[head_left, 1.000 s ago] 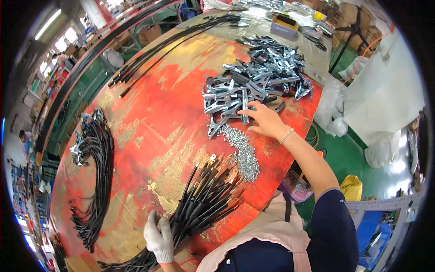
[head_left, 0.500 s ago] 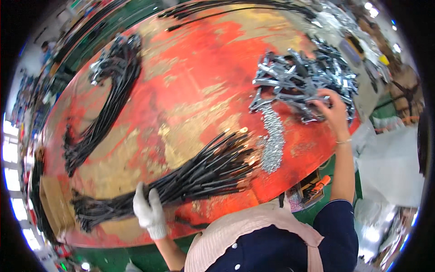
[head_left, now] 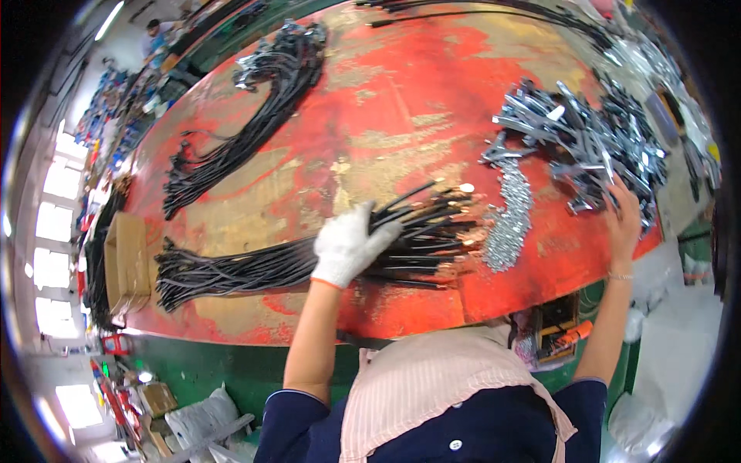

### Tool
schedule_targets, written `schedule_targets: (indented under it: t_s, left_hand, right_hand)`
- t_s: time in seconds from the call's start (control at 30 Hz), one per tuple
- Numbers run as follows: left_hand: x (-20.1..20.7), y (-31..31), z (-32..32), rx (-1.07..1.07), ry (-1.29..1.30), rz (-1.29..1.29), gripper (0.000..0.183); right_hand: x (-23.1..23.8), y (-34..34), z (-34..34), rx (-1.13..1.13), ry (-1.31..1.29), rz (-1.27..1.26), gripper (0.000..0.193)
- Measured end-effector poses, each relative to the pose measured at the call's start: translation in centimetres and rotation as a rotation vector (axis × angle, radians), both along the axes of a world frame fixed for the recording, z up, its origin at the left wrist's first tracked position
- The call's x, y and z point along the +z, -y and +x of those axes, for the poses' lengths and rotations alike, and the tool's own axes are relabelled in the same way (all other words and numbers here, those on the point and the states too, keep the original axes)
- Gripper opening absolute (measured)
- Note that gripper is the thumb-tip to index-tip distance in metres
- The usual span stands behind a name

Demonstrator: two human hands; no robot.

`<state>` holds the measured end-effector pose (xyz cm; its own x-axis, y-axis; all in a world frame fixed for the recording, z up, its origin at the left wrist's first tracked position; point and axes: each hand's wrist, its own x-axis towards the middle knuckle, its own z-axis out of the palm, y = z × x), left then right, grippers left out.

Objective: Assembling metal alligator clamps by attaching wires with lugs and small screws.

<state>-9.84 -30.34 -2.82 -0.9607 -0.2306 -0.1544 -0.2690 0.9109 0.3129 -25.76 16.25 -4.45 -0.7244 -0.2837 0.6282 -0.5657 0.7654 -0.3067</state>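
In the head view, black cables (head_left: 239, 270) lie left to right across the near counter (head_left: 409, 85), likely flexible, weighty together, best held mid-bundle behind the stiff copper lugs (head_left: 465, 220). The gloved left hand (head_left: 346, 241) lies over them; its grip cannot be told. The right hand (head_left: 624, 216) touches the far-right steel spring clamps (head_left: 575, 127), probably rigid and slick, best held by the handles; whether it pinches one is unclear.

An open cardboard box (head_left: 137, 295) stands at the left end of the red, paint-worn table (head_left: 386, 108). Beyond, a co-worker (head_left: 157, 45) appears near a lit ceiling tube (head_left: 109, 21); bright windows (head_left: 58, 224) line the left. A pale sack (head_left: 202, 415) lies on the green floor (head_left: 185, 356); an orange object (head_left: 573, 334) sits below the near edge.
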Motion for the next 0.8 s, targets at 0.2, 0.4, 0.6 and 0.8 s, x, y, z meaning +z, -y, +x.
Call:
schedule_targets:
  t_s: [0.2,0.4,0.6,0.8]
  left_hand:
    - [-0.8,-0.6,1.8,-0.085,-0.282,0.051,0.045]
    - [-0.4,-0.6,4.2,-0.195,-0.418,0.16,0.045]
    - [-1.2,-1.5,7.5,-0.289,-0.424,0.163,0.054]
    - [1.7,1.2,4.1,-0.282,-0.433,0.161,0.048]
  right_hand:
    - [-2.9,-1.9,0.5,-0.015,0.035,-0.084,0.031]
    - [-4.7,-1.9,0.9,-0.134,-0.045,-0.227,0.026]
    - [-2.9,5.2,5.2,-0.161,-0.041,-0.539,0.031]
    - [-2.6,4.5,6.4,-0.026,0.133,-1.26,0.028]
